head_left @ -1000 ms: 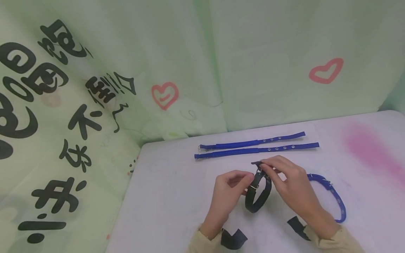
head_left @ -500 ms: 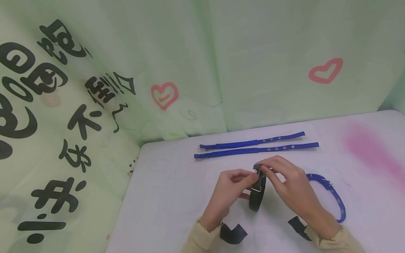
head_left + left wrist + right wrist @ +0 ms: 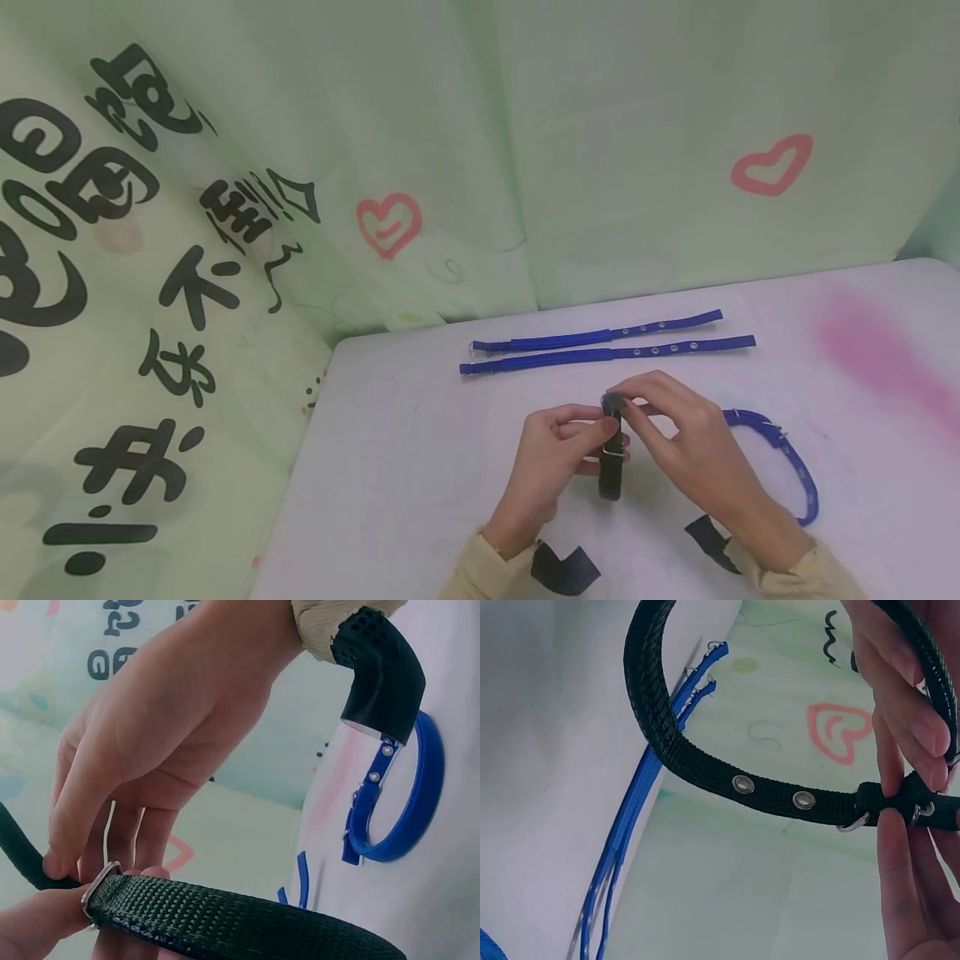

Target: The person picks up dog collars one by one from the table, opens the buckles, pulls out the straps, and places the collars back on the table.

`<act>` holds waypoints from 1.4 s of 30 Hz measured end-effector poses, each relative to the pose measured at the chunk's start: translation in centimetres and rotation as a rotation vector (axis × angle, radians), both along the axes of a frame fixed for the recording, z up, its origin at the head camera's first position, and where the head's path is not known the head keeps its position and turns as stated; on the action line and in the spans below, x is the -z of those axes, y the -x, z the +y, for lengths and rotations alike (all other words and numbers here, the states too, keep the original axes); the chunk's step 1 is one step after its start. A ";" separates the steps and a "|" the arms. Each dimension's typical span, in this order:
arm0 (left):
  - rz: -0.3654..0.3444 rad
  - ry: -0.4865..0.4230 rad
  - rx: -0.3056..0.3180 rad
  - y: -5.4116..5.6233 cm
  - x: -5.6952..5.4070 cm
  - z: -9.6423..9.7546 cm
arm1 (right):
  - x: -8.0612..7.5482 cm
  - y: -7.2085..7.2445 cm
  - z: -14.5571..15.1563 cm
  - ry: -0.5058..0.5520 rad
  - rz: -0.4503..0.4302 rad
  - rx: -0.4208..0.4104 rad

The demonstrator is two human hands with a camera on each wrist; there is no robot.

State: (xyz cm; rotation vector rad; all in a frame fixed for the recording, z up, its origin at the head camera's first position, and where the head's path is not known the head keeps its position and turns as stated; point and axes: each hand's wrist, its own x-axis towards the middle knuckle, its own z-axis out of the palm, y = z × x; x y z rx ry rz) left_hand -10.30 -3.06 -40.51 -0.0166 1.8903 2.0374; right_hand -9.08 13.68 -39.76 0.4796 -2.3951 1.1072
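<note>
A black woven collar (image 3: 611, 475) is held up between both hands over the table, bent into a loop that shows edge-on in the head view. My left hand (image 3: 555, 442) pinches it below its top end, thumb on the near face. At that top end, the fingers of my right hand (image 3: 682, 425) pinch the strap close to the metal buckle (image 3: 101, 889). In the right wrist view, metal eyelets (image 3: 743, 784) show along the strap, and fingertips press on both sides of a keeper band (image 3: 870, 799).
Two blue collars, a farther one (image 3: 562, 340) and a nearer one (image 3: 555, 361), lie straight at the back of the white table (image 3: 390, 467). Another blue collar (image 3: 806, 483), looped, lies beside my right forearm. A green curtain (image 3: 630, 167) with hearts and writing hangs behind.
The black collar has turned from an open loop to edge-on. My left hand has shifted slightly right, closer to the right hand, which stays nearly in place.
</note>
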 end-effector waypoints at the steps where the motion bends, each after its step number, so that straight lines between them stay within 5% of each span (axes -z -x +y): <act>1: 0.008 -0.001 -0.008 -0.1 -0.1 0.1 | 0.0 0.0 0.0 -0.006 -0.005 -0.005; 11: 0.021 0.025 -0.079 -0.5 -0.2 0.6 | 0.1 0.0 0.2 -0.020 0.015 -0.015; 25: 0.097 0.076 -0.064 -1.0 -0.5 0.6 | 0.2 0.0 0.1 0.000 0.080 0.055; 42: 0.103 0.080 -0.067 -1.4 -0.4 0.6 | -0.5 0.1 0.4 0.154 -0.155 -0.008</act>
